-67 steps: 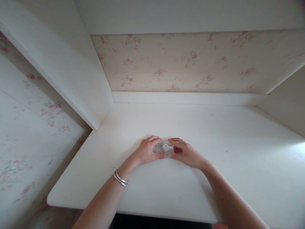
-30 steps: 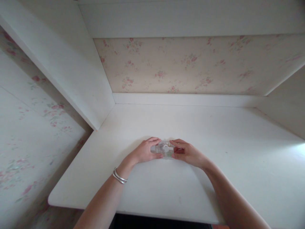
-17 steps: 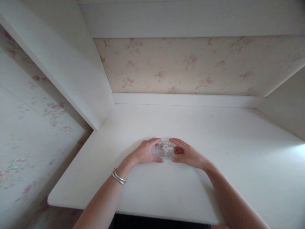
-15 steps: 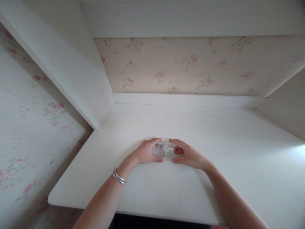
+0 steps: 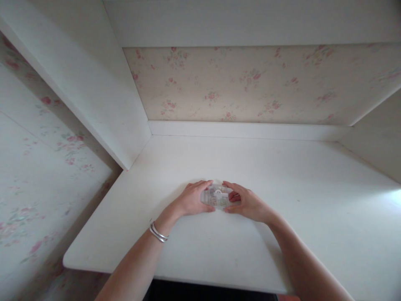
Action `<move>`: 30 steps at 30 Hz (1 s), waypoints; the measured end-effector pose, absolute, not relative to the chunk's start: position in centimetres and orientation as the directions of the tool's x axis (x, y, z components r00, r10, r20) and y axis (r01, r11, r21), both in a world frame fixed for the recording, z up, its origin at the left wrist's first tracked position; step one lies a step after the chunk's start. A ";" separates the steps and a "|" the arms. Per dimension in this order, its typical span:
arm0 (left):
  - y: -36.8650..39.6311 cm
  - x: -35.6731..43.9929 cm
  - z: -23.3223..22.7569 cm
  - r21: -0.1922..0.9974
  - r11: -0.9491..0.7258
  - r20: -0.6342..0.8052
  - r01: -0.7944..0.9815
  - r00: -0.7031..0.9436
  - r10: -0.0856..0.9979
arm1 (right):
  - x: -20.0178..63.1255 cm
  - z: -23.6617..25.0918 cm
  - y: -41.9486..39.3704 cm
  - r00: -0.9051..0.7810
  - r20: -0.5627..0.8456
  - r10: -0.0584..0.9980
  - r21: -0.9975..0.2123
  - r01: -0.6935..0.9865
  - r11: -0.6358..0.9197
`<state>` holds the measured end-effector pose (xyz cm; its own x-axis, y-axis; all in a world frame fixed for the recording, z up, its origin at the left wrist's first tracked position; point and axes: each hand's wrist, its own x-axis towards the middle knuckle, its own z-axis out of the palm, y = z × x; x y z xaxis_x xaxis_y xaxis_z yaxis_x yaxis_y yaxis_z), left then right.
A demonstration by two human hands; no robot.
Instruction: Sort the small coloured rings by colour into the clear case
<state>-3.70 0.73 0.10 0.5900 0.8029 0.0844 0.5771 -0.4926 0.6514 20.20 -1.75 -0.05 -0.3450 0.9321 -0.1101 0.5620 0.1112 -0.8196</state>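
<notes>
Left hand (image 5: 191, 200) and right hand (image 5: 247, 202) pinch a small clear box (image 5: 217, 197) resting on the bench (image 5: 282, 175). Lid looks shut; opening judged not yet done

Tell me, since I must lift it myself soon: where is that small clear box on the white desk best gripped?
By its two short ends, probably. The clear box lies flat and low on the desk, with the left hand and right hand cupping opposite ends, so come in from both sides, fingers over the far edge and thumbs at the near edge.
</notes>
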 end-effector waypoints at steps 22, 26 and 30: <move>1.0 -3.7 -0.4 0.613 -0.527 0.100 0.589 0.604 0.791 | 20.0 0.0 -1.9 -0.366 -0.061 0.929 -0.747 0.633 0.201; 0.9 -3.7 -0.3 0.615 -0.516 0.091 0.596 0.596 0.798 | 20.0 -0.1 -1.8 -0.369 -0.062 0.927 -0.750 0.630 0.200; 0.9 -3.7 0.0 0.627 -0.513 0.088 0.587 0.600 0.795 | 20.0 -0.1 -1.8 -0.378 -0.061 0.924 -0.753 0.624 0.206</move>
<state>-3.68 0.91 -0.02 0.6001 0.7951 0.0883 0.5870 -0.5126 0.6266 20.03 -1.77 -0.13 -0.3782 0.9237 -0.0610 0.6244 0.2059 -0.7535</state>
